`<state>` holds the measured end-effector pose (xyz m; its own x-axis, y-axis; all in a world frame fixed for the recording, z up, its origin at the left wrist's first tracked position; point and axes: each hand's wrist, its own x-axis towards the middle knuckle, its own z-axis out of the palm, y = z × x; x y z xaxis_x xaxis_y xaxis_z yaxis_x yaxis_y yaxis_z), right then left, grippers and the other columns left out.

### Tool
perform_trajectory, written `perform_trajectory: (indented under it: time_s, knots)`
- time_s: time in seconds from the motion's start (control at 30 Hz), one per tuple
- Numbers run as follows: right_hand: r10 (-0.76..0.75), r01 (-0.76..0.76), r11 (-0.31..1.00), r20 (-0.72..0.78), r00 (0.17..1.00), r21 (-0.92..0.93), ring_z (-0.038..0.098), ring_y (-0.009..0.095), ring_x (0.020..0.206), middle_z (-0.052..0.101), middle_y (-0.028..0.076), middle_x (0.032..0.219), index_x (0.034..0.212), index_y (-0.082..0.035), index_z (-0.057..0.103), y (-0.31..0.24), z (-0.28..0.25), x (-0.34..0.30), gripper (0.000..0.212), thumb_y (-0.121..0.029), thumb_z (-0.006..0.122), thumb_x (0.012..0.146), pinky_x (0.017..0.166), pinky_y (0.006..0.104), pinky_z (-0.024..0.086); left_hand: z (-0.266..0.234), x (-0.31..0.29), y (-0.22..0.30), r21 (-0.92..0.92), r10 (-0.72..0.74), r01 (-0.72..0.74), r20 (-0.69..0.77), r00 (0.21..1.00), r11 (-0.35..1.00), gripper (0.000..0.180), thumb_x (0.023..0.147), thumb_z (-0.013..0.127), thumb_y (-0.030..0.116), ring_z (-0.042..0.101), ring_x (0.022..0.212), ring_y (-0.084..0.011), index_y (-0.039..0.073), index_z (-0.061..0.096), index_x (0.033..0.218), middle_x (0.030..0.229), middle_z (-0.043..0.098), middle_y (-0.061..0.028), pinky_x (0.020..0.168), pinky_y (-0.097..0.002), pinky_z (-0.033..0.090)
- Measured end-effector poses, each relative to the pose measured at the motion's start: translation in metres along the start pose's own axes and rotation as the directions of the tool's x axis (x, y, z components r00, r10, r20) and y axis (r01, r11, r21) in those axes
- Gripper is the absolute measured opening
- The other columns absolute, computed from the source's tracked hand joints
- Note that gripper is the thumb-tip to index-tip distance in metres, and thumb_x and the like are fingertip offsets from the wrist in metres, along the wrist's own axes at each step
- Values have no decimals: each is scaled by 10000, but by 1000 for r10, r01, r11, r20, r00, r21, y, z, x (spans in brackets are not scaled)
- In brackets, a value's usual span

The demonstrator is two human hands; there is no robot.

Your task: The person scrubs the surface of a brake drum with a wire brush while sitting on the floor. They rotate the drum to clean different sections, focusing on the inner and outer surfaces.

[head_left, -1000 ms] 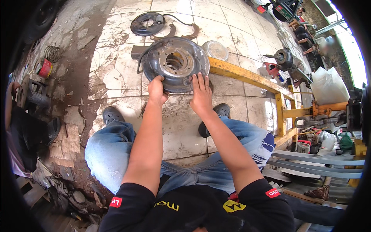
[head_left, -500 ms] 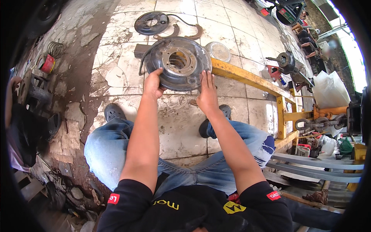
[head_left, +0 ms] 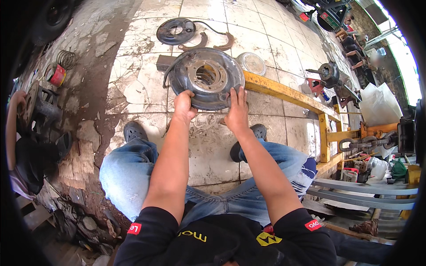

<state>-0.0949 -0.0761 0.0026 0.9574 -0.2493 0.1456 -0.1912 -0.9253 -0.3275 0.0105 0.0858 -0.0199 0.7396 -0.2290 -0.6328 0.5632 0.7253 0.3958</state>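
A round dark metal brake backing plate point(head_left: 179, 77), with a bolt-holed opening at its centre, is held in front of me above the tiled floor. My left hand point(head_left: 184, 105) grips its near left edge, thumb on top and fingers underneath. At the near right edge, my right hand point(head_left: 236, 111) has its fingers laid over the rim, with the thumb beside the edge. Beyond it lie a second backing plate point(head_left: 165, 35) with a cable and two curved brake shoes point(head_left: 225, 42). Part of the yellow steel beam behind is hidden by the held plate.
The yellow steel beam point(head_left: 284, 94) runs right to a yellow frame point(head_left: 325, 137) with a heavy chain point(head_left: 368, 144). A round lidded container point(head_left: 251, 63) sits beyond the plate. A coil spring point(head_left: 66, 59) and a red can point(head_left: 57, 76) stand left. Another person's arm point(head_left: 15, 119) shows at far left.
The backing plate has come slightly nearer to me and its tilt has changed a little. My left hand has shifted right along its near edge, while my right hand stays at the right rim.
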Motion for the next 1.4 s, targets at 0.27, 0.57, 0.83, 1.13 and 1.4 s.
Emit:
perform_trajectory:
  time_s: [0.27, 0.57, 0.83, 1.13, 1.4]
  knots:
    - [-93, 93, 995, -10, 996, 45, 183, 448, 1465, 185, 254, 1585, 1496, -59, 339, -8, -2, -7, 755, 118, 543, 790, 1162, 520, 262, -17, -17, 1, -26, 92, -93, -17, 996, 995, 267, 826, 476, -47, 648, 930, -335, -107, 490, 1086, 1071, 571, -205, 846, -507, 573]
    - [-96, 95, 992, 3, 995, 88, 186, 453, 1465, 207, 258, 1579, 1526, -26, 256, -9, -20, -1, 832, 144, 532, 759, 1184, 522, 241, -16, -1, -2, -23, 121, -122, -6, 993, 992, 342, 809, 486, -58, 628, 989, -359, -122, 481, 1145, 1122, 562, -214, 886, -535, 546]
    - [-507, 537, 809, 181, 843, -237, 211, 405, 1475, 252, 216, 1584, 1538, -45, 248, -9, -10, -24, 792, 81, 546, 815, 1198, 509, 218, 0, -11, -3, -34, 145, -148, -89, 985, 988, 226, 766, 510, -71, 620, 766, -283, -120, 527, 985, 940, 579, -180, 693, -453, 549]
    - [-445, 470, 834, 152, 882, -290, 249, 321, 1477, 277, 180, 1582, 1531, -105, 277, -2, -34, -11, 781, 159, 443, 814, 1197, 505, 243, -8, -11, 2, 12, 127, -126, -68, 990, 992, 379, 777, 507, -81, 636, 943, -349, -142, 475, 1149, 1088, 570, -229, 845, -490, 555]
    - [-192, 215, 966, 165, 967, -141, 194, 373, 1486, 237, 217, 1589, 1516, -56, 288, 9, -49, 10, 822, 210, 449, 756, 1208, 506, 201, -10, -3, -2, 9, 120, -120, -65, 991, 993, 403, 786, 494, -84, 626, 988, -348, -140, 438, 1182, 1135, 544, -231, 873, -496, 556]
